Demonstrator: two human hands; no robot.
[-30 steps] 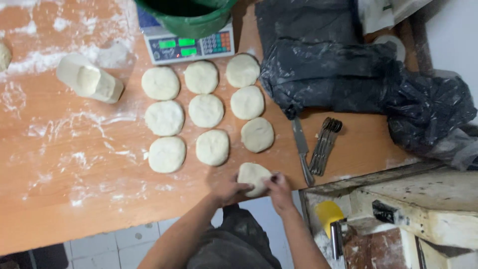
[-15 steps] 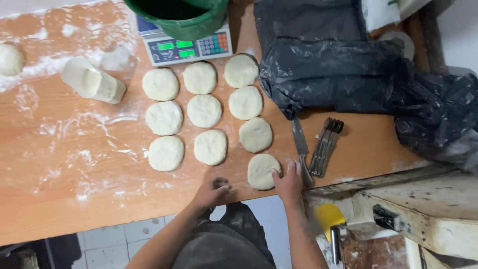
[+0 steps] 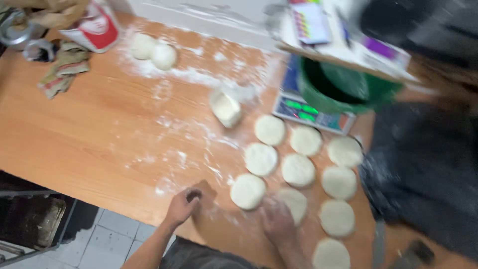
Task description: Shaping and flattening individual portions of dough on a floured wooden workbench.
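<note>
On the floured wooden table (image 3: 89, 134), close to its near edge, your left hand (image 3: 185, 203) rests curled with the fingers bent under, holding nothing. Your right hand (image 3: 277, 221) lies flat, fingers spread loosely, on a flattened dough disc (image 3: 297, 202) and covers its near side; it presses rather than grips (motion blur softens the outline, so the fingertips are hard to make out). That disc is pale, round and matte, dusted with flour, and sits in the middle column of the laid-out rows, just beside another dough disc (image 3: 248, 191) that lies between your two hands. The remaining discs (image 3: 298, 170) look alike: off-white, smooth, thick-edged rounds set near one another in three rough columns running away from you toward a digital scale (image 3: 312, 110). A green bucket (image 3: 342, 85) stands on the scale. Loose flour streaks the wood to the left of the discs, where a small dough lump (image 3: 225, 108) sits, and two dough balls (image 3: 153, 51) lie at the far side. A crumpled cloth (image 3: 64, 74) lies at the far left, and a dark plastic bag (image 3: 428, 169) fills the right side.
</note>
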